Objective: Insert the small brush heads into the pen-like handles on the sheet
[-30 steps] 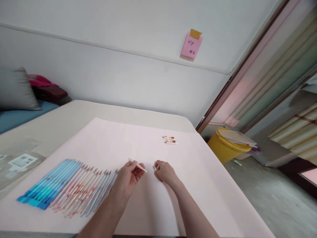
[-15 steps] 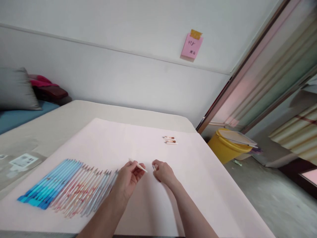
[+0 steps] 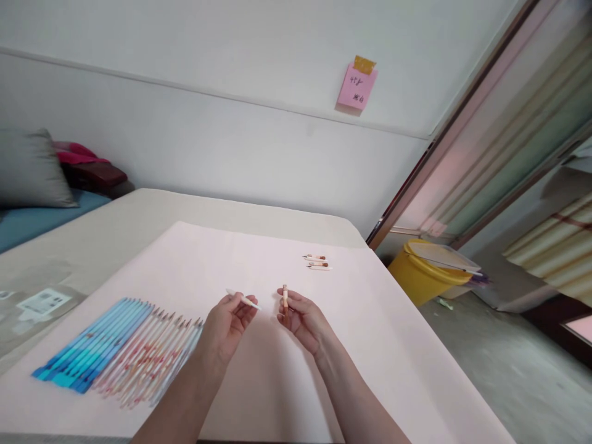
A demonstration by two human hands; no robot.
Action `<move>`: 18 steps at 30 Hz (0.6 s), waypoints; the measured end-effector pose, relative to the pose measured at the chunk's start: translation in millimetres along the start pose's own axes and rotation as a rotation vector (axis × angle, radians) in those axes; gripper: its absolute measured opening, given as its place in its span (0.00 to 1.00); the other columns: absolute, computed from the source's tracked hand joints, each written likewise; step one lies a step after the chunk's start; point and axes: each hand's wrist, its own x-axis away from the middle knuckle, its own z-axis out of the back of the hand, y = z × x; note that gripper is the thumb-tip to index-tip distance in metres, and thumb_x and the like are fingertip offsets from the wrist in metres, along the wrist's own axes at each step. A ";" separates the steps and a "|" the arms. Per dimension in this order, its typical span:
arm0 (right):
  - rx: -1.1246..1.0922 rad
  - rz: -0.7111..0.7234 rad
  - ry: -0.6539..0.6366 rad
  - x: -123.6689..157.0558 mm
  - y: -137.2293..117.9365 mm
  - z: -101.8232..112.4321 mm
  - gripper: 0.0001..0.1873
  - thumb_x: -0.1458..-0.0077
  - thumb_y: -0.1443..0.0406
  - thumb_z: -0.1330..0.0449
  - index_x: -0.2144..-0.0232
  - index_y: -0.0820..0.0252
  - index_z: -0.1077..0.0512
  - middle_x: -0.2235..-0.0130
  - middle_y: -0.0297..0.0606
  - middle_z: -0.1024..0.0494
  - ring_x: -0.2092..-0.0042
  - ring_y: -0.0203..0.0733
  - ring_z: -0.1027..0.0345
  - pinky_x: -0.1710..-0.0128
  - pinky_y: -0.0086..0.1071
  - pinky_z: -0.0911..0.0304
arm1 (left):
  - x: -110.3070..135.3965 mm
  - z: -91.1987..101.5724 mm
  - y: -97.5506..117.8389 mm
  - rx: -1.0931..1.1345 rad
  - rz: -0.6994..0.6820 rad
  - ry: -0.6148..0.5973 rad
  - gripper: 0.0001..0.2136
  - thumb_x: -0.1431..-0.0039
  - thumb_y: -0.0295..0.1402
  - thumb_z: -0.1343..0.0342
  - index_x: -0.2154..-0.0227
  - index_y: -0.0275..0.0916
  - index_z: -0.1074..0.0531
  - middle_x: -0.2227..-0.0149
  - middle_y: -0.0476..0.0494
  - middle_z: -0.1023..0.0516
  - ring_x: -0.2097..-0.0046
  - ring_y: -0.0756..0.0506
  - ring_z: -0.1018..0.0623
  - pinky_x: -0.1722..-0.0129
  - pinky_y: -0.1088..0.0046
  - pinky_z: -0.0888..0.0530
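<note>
My left hand point(image 3: 226, 325) pinches a thin white pen barrel point(image 3: 242, 299) that points up and to the left. My right hand point(image 3: 300, 317) holds a small tan pen cap point(image 3: 285, 296) upright between thumb and fingers. Both hands hover over a pale pink sheet point(image 3: 240, 259) on the table. A row of several pens point(image 3: 115, 348), blue on the left and pink and grey toward the right, lies just left of my left hand. Two or three small capped pieces point(image 3: 317, 261) lie farther back on the sheet, beyond my right hand.
A beige table point(image 3: 139, 209) carries the sheet, with a clear plastic bag point(image 3: 32, 305) at its left. A yellow bucket point(image 3: 423, 271) stands on the floor to the right. A grey pillow point(image 3: 28, 166) lies at far left. A pink note point(image 3: 356, 86) sticks on the wall.
My hands have drawn apart and lifted slightly. My right hand turned palm up, so the tan cap now stands upright in its fingers. My left hand moved left with the white barrel.
</note>
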 end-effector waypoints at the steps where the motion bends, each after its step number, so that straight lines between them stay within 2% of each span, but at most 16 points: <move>1: -0.037 -0.030 0.021 0.7 1.5 -1.0 0.17 0.56 0.68 0.37 0.60 0.63 0.29 0.74 0.33 0.30 0.71 0.31 0.35 0.65 0.29 0.36 | -0.6 0.4 1.3 0.006 -0.004 0.004 0.05 0.46 0.21 0.47 0.75 0.34 0.34 0.71 0.41 0.25 0.69 0.48 0.23 0.70 0.73 0.24; 3: -0.069 -0.086 0.070 2.2 4.8 -4.1 0.17 0.57 0.69 0.38 0.61 0.64 0.28 0.74 0.32 0.30 0.73 0.30 0.36 0.72 0.25 0.39 | -1.5 1.3 2.9 0.011 -0.014 0.002 0.05 0.46 0.21 0.47 0.75 0.34 0.34 0.71 0.41 0.25 0.69 0.49 0.23 0.70 0.74 0.24; 6: -0.023 -0.126 0.138 6.0 10.3 -12.4 0.16 0.60 0.69 0.39 0.64 0.66 0.26 0.76 0.31 0.33 0.78 0.26 0.44 0.83 0.20 0.54 | -1.7 1.7 3.9 -0.002 -0.047 -0.015 0.05 0.46 0.21 0.47 0.75 0.34 0.34 0.71 0.41 0.25 0.69 0.49 0.23 0.70 0.74 0.24; 9: 0.098 -0.085 0.174 11.4 15.9 -22.2 0.14 0.63 0.70 0.43 0.70 0.69 0.25 0.78 0.30 0.37 0.81 0.24 0.52 0.84 0.22 0.66 | -1.5 1.4 4.6 -0.019 -0.090 -0.021 0.06 0.46 0.22 0.47 0.76 0.34 0.34 0.72 0.42 0.25 0.68 0.49 0.23 0.69 0.73 0.24; 18: 0.352 0.024 0.156 21.9 18.0 -33.8 0.14 0.65 0.70 0.49 0.74 0.68 0.26 0.82 0.28 0.44 0.81 0.27 0.59 0.81 0.28 0.68 | -1.5 2.7 10.7 -0.093 -0.188 0.035 0.04 0.44 0.25 0.48 0.74 0.35 0.35 0.70 0.41 0.25 0.68 0.48 0.23 0.69 0.74 0.24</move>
